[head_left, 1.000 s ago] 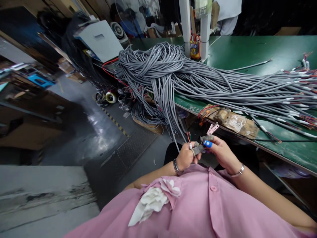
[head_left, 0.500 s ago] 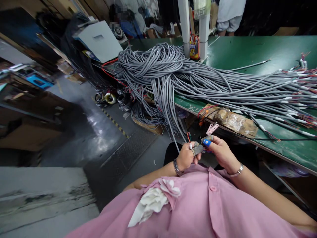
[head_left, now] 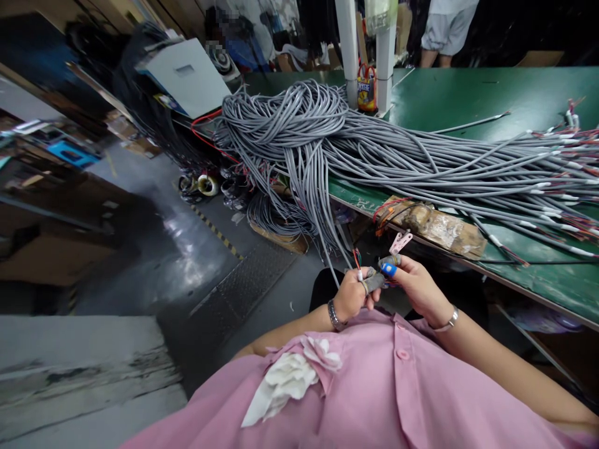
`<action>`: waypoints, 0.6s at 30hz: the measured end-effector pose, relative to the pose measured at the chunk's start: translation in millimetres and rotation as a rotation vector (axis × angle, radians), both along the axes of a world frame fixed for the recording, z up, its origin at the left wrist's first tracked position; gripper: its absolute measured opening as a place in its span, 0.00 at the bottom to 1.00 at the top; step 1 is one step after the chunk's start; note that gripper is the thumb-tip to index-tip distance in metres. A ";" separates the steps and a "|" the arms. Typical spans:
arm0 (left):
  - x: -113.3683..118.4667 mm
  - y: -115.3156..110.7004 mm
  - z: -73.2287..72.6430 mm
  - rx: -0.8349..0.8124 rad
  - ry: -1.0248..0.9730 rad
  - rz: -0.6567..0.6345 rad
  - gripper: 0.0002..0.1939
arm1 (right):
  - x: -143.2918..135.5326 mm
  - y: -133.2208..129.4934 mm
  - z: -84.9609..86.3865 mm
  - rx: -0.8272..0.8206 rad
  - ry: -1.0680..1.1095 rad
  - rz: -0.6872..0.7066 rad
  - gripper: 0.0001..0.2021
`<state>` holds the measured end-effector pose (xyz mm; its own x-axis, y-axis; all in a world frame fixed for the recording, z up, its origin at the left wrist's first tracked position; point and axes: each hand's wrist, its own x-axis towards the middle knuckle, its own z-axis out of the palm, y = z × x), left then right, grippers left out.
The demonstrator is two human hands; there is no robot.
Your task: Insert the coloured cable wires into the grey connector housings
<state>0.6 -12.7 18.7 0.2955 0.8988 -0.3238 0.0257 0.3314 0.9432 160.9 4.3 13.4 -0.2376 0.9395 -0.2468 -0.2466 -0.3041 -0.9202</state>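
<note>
My left hand [head_left: 352, 295] is closed around the end of a grey cable [head_left: 336, 275], and thin coloured wires [head_left: 358, 257] stick up from its white-wrapped end. Grey covers wrap some of its fingertips. Close against it, my right hand [head_left: 418, 292] is in a pinch, with a blue wrap on the thumb and a grey cover on a finger. Fine wires show between the two hands, though the fingers hide where they are gripped. Just above my right fingers is a pink clip [head_left: 400, 242] at the bench edge.
A large heap of grey cables [head_left: 299, 115] lies along the green bench [head_left: 449, 93], with stripped ends at the right. A taped wooden block [head_left: 435, 227] sits at the near edge. There is a grey box [head_left: 187, 75] at the left. Across the bench stands a person [head_left: 447, 31].
My right thumb and fingers have shifted slightly left toward my left hand, which stays in place. Behind the bench, the person has moved a little to the right.
</note>
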 end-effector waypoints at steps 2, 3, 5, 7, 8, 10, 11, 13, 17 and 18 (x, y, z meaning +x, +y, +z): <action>0.1 0.3 0.1 -0.007 -0.018 -0.001 0.22 | 0.3 -0.1 1.3 0.016 -0.010 0.019 0.12; 0.1 0.5 -0.1 -0.009 -0.024 0.000 0.22 | 0.4 -0.1 1.4 0.030 -0.020 0.017 0.12; 0.1 0.5 -1.2 -0.013 -0.031 0.008 0.22 | 0.1 -0.2 0.9 0.050 -0.038 0.002 0.11; 0.2 0.4 -2.5 -0.015 -0.028 0.019 0.23 | -1.1 -0.3 -0.1 0.060 -0.056 -0.027 0.11; 0.2 0.4 -3.1 -0.013 -0.024 0.026 0.23 | -1.9 -0.5 -0.6 0.061 -0.063 -0.044 0.11; 0.4 0.3 -4.0 -0.002 -0.016 0.040 0.23 | -3.2 -1.0 -1.1 0.056 -0.082 -0.074 0.10; 0.4 0.2 -4.3 0.006 -0.017 0.049 0.22 | -3.5 -1.4 -1.2 0.053 -0.090 -0.079 0.10; 0.3 0.3 -4.5 0.018 -0.033 0.065 0.22 | -2.5 -2.1 -1.3 0.046 -0.077 -0.074 0.11; -2.3 1.8 -2.9 -0.015 -0.092 0.084 0.20 | 6.1 -1.9 -5.9 0.021 0.057 -0.096 0.13; -3.3 2.6 -1.9 -0.033 -0.105 0.086 0.19 | 9.3 -0.9 -8.2 -0.001 0.093 -0.115 0.14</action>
